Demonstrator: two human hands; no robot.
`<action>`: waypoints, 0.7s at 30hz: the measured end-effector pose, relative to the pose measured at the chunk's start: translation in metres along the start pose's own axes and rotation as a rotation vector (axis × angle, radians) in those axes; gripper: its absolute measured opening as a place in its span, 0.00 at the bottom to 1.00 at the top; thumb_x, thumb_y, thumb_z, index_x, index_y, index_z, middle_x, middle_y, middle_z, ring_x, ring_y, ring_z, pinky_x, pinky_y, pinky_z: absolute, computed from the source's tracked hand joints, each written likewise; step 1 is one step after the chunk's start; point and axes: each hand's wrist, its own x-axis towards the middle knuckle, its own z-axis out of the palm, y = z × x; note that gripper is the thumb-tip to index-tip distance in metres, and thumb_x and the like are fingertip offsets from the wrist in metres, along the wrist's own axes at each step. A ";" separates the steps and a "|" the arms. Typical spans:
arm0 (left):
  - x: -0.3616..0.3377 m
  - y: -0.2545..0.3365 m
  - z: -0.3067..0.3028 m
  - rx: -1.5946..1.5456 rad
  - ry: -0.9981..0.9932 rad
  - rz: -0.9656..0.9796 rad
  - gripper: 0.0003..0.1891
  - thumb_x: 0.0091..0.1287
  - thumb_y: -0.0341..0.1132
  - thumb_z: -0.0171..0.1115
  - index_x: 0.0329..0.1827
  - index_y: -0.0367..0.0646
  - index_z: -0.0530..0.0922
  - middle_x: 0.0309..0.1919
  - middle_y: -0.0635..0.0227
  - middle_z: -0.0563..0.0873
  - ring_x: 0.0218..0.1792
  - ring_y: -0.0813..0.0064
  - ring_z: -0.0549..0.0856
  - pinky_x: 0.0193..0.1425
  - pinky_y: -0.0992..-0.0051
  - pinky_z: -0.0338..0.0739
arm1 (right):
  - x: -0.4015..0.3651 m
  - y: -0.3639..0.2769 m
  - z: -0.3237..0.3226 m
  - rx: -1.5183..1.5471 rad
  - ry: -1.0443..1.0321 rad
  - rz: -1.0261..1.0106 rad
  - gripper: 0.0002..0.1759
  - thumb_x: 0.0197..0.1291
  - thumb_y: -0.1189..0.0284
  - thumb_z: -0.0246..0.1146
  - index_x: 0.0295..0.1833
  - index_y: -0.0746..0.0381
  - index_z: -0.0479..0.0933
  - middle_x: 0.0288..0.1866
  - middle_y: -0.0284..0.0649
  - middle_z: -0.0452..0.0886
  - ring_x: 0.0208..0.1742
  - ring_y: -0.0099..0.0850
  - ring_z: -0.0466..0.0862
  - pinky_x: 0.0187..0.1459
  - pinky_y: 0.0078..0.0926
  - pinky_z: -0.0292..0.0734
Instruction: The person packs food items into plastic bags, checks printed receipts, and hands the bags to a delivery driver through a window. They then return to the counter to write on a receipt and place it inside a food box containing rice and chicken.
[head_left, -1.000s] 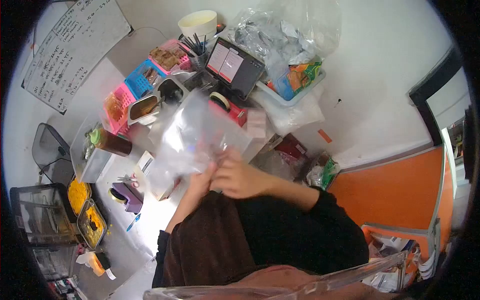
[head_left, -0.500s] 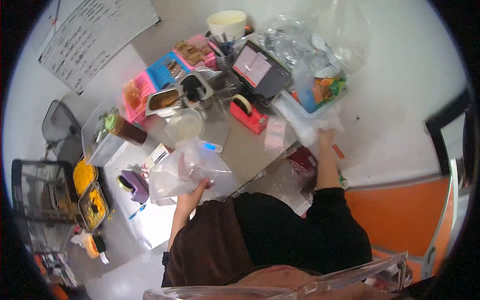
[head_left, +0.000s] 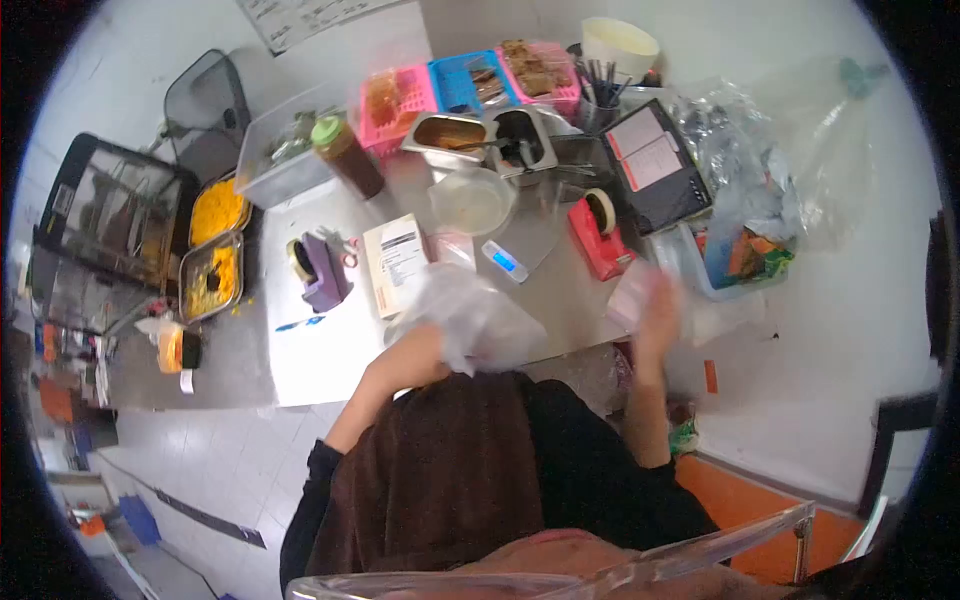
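Note:
My left hand [head_left: 418, 352] is closed on a translucent plastic bag [head_left: 475, 312] at the table's front edge. The bag hangs crumpled and covers part of the fingers. My right hand [head_left: 657, 308] is smeared by motion over the stack of pink and white slips [head_left: 628, 296], and I cannot make out its fingers. A red tape dispenser [head_left: 598, 240] stands just behind the slips. Between the hands and further back lie a small scale with a lit blue display [head_left: 505, 261] and a round translucent bowl [head_left: 472, 203]. A white box [head_left: 396, 265] lies behind the bag.
Metal trays [head_left: 450, 135] and pink and blue baskets [head_left: 470, 82] line the back. A sauce bottle [head_left: 347, 158], purple tape dispenser [head_left: 318, 272] and trays of yellow food [head_left: 212, 275] are at left. A dark folder [head_left: 655, 165] and a bin of packets [head_left: 745, 262] stand at right.
The view has turned, showing more of the left side. My right hand has moved from the white plastic by the bin to the slips. The bag in my left hand is more bunched up.

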 end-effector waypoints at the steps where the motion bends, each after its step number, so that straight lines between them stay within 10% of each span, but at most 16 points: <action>1: 0.001 -0.008 0.003 0.008 -0.110 0.015 0.16 0.54 0.34 0.65 0.47 0.44 0.79 0.45 0.53 0.81 0.45 0.56 0.81 0.51 0.63 0.72 | -0.010 -0.034 0.011 0.309 -0.269 -0.259 0.22 0.62 0.64 0.59 0.56 0.68 0.70 0.50 0.43 0.77 0.51 0.35 0.75 0.53 0.34 0.70; 2: 0.003 0.000 0.007 0.052 -0.053 0.029 0.16 0.54 0.34 0.65 0.46 0.43 0.79 0.43 0.53 0.81 0.44 0.56 0.81 0.50 0.63 0.73 | -0.020 -0.068 0.022 0.658 -0.637 -0.414 0.22 0.62 0.64 0.60 0.56 0.69 0.71 0.54 0.42 0.76 0.52 0.30 0.76 0.52 0.29 0.71; 4: 0.009 0.025 0.007 0.087 0.064 0.048 0.15 0.55 0.35 0.66 0.45 0.41 0.79 0.40 0.54 0.82 0.43 0.57 0.81 0.48 0.64 0.73 | -0.028 -0.105 0.033 0.809 -1.222 0.091 0.22 0.56 0.69 0.67 0.53 0.68 0.73 0.47 0.40 0.80 0.47 0.27 0.78 0.51 0.27 0.72; 12: -0.067 -0.022 -0.019 -0.294 0.606 -0.331 0.16 0.62 0.44 0.64 0.40 0.37 0.79 0.21 0.69 0.77 0.22 0.83 0.73 0.22 0.76 0.66 | -0.016 -0.113 0.034 1.003 -0.328 0.225 0.11 0.56 0.80 0.62 0.45 0.67 0.75 0.34 0.32 0.78 0.34 0.22 0.78 0.35 0.19 0.73; 14: -0.098 -0.035 -0.046 -0.259 1.175 -0.635 0.17 0.64 0.44 0.61 0.44 0.37 0.79 0.25 0.72 0.80 0.24 0.84 0.75 0.22 0.79 0.67 | -0.009 -0.088 0.039 0.817 -0.472 0.273 0.09 0.59 0.78 0.59 0.46 0.67 0.75 0.32 0.31 0.77 0.33 0.21 0.76 0.34 0.19 0.71; 18: -0.133 -0.023 -0.166 -0.176 1.453 -0.378 0.20 0.67 0.45 0.57 0.50 0.35 0.77 0.38 0.70 0.82 0.39 0.81 0.78 0.42 0.79 0.72 | -0.020 -0.067 0.059 0.603 -0.706 0.272 0.12 0.62 0.71 0.59 0.48 0.67 0.74 0.33 0.31 0.78 0.35 0.20 0.75 0.38 0.19 0.70; 21: -0.160 -0.084 -0.254 -0.130 1.372 -0.676 0.35 0.59 0.59 0.59 0.52 0.30 0.74 0.38 0.61 0.80 0.42 0.71 0.78 0.48 0.73 0.71 | -0.035 -0.054 0.088 0.591 -0.705 0.125 0.14 0.61 0.68 0.61 0.47 0.67 0.75 0.36 0.32 0.79 0.38 0.20 0.75 0.42 0.19 0.70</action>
